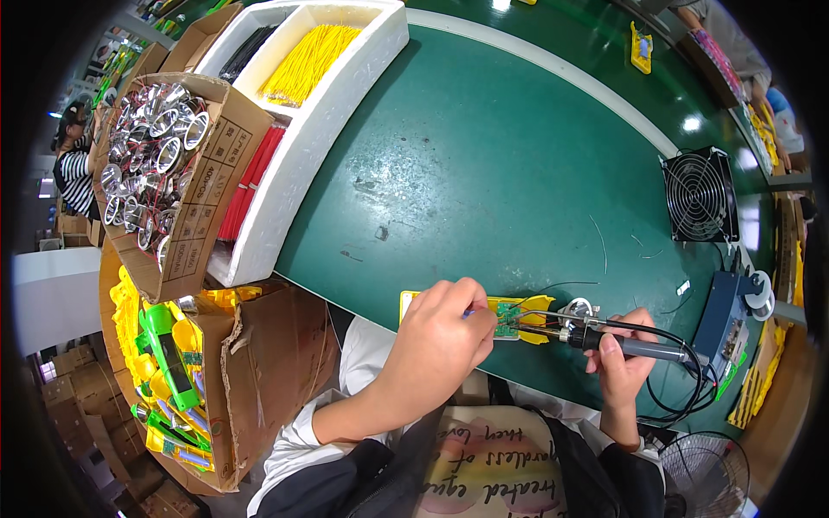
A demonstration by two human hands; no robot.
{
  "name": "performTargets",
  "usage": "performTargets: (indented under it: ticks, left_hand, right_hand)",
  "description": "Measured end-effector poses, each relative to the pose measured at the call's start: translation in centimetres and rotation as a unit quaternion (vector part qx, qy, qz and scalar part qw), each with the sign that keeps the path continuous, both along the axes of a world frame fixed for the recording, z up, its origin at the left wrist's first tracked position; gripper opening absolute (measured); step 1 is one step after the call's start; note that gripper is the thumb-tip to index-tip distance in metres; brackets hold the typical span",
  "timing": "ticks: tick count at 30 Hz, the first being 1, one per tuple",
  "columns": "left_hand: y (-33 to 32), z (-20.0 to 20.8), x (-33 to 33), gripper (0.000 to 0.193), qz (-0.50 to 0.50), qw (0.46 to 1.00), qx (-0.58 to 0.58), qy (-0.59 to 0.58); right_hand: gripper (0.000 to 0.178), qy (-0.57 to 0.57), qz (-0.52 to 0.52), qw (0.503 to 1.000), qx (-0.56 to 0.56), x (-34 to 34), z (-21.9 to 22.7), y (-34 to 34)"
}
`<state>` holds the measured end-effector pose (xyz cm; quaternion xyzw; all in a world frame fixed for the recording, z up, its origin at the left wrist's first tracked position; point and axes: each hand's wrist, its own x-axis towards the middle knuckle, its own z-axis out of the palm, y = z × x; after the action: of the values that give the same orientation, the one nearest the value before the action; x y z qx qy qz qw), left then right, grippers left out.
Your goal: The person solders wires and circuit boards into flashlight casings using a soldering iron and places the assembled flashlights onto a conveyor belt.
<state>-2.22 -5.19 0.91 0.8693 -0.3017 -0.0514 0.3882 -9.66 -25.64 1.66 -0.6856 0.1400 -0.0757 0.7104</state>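
Note:
My right hand [629,354] grips a soldering iron [635,345] with a black-and-grey handle and a thin metal feed tube along it. Its tip reaches to a small green circuit board [508,318] in a yellow plastic housing [533,328] at the table's near edge. Over the left part of that housing, my left hand [445,341] is closed, with fingertips pinched by the board. What they pinch is hidden, though a bit of blue shows beside them. A silver reflector cup [577,309] lies behind the iron, and a thin black wire [561,284] stretches across the tabletop.
On the left stand a carton of reflector cups [160,147], a white foam box [332,95] of yellow, red and black wires, and a carton of housings [276,363]. To the right are a black fan [701,194], a blue feeder unit [721,315], a solder spool [760,295] and cables.

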Motion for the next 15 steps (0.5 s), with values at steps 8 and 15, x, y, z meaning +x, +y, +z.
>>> performTargets:
  ticks: [8,15]
  left_hand:
    - [0.0,-0.06,-0.07,0.01,0.001,1.0,0.0,0.002]
    - [-0.01,-0.01,-0.02,0.01,-0.003,1.0,0.004,-0.004]
  right_hand:
    - [0.017,-0.003,-0.009,1.0,-0.017,-0.17,0.24,0.19]
    - [0.022,-0.05,-0.048,0.997,-0.045,-0.32,0.88,-0.71]
